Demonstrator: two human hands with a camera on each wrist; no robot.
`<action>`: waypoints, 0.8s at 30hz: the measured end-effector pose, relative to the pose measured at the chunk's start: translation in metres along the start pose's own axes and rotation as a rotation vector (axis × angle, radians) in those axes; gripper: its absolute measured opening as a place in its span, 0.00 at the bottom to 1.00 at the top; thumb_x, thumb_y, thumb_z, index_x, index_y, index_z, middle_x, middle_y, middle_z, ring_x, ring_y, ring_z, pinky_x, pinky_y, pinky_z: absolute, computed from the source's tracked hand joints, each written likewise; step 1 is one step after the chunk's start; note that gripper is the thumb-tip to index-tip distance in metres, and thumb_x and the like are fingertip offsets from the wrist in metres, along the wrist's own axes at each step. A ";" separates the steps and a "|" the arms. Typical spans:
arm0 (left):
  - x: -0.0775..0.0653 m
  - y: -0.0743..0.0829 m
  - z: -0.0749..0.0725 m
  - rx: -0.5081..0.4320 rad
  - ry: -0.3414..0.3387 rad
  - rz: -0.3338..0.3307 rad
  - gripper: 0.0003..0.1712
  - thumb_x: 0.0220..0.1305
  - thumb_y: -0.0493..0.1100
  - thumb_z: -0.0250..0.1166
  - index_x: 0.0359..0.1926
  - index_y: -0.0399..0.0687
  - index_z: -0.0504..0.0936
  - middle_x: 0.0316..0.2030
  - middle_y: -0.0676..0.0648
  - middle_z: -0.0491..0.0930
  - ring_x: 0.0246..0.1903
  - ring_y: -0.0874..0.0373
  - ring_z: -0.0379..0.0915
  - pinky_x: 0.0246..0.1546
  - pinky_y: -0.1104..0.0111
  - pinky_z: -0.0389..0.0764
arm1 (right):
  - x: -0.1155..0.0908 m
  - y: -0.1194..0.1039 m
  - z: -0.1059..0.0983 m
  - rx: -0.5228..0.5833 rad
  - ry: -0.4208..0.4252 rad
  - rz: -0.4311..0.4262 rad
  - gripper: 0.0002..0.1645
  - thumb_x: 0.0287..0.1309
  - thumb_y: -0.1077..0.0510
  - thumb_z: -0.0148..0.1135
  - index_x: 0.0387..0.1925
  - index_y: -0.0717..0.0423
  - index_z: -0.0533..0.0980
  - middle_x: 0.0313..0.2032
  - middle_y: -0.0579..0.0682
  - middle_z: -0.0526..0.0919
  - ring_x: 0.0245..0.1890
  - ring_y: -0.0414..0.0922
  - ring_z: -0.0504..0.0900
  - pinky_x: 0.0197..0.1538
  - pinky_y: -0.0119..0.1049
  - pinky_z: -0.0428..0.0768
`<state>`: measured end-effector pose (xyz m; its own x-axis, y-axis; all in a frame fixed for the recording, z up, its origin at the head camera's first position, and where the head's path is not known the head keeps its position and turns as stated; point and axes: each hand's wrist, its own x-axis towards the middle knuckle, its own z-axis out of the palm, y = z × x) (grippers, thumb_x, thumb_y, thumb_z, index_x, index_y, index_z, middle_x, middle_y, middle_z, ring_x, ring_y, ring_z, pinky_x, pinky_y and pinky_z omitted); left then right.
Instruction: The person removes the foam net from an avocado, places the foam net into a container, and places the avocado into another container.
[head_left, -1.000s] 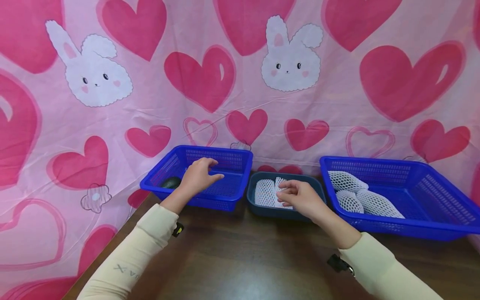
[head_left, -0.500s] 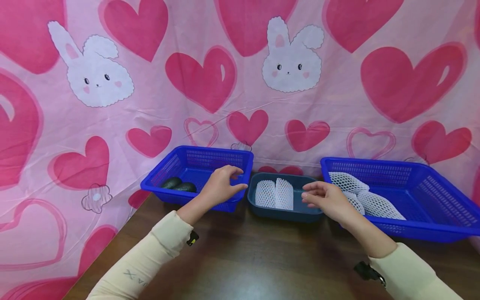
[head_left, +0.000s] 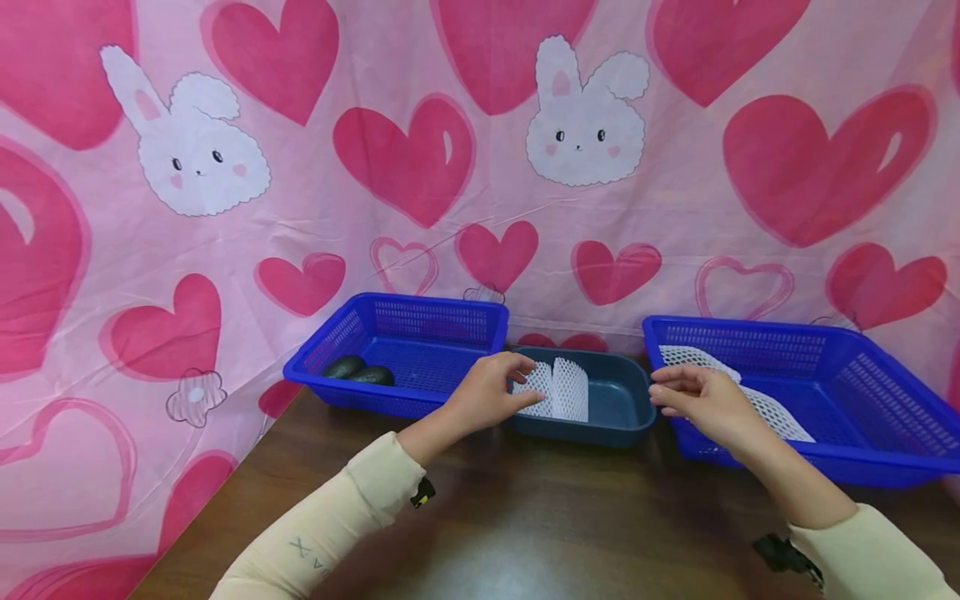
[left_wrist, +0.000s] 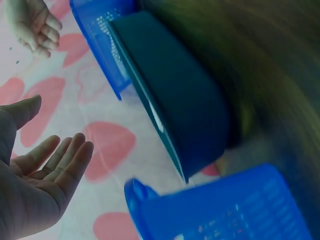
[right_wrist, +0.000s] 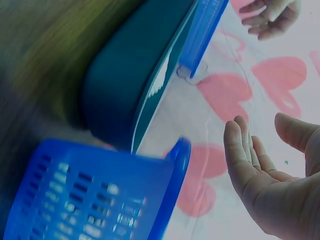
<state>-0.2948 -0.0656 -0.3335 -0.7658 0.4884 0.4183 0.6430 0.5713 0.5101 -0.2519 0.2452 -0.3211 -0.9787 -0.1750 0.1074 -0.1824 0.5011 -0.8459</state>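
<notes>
My left hand (head_left: 486,393) hangs over the left end of the dark teal tray (head_left: 621,400), fingers loosely bent and thumb apart, holding nothing. Two white foam net sleeves (head_left: 572,392) lie side by side in that tray, the left one partly covered by this hand. Over the left rim of the right blue basket (head_left: 832,400) is my right hand (head_left: 708,404), also holding nothing. More white foam nets (head_left: 772,417) sit in that basket, partly hidden behind the hand. Both wrist views show relaxed fingers with bare palms, the left (left_wrist: 42,185) and the right hand (right_wrist: 275,187).
Another blue basket (head_left: 435,304) stands left of the tray, with two dark green, avocado-like fruits (head_left: 372,376) at its left end. All three containers stand along the back of the brown wooden table (head_left: 525,517). Behind them hangs a pink cloth (head_left: 675,200) with hearts and rabbits.
Both hands have moved right: the left from over the left basket to the tray, the right from the tray to the right basket. A second dark fruit came into view as the left hand moved off.
</notes>
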 end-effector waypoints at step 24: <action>0.015 0.035 0.076 -0.374 -0.153 -0.103 0.20 0.59 0.47 0.71 0.51 0.44 0.82 0.39 0.54 0.83 0.37 0.70 0.76 0.38 0.78 0.78 | -0.012 0.044 -0.066 -0.168 0.142 0.071 0.36 0.67 0.45 0.58 0.58 0.75 0.67 0.49 0.71 0.77 0.36 0.40 0.85 0.37 0.33 0.82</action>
<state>-0.2830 0.0116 -0.3662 -0.7976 0.5494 0.2490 0.4937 0.3574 0.7928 -0.2548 0.3253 -0.3249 -0.9910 -0.0194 0.1326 -0.1139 0.6439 -0.7566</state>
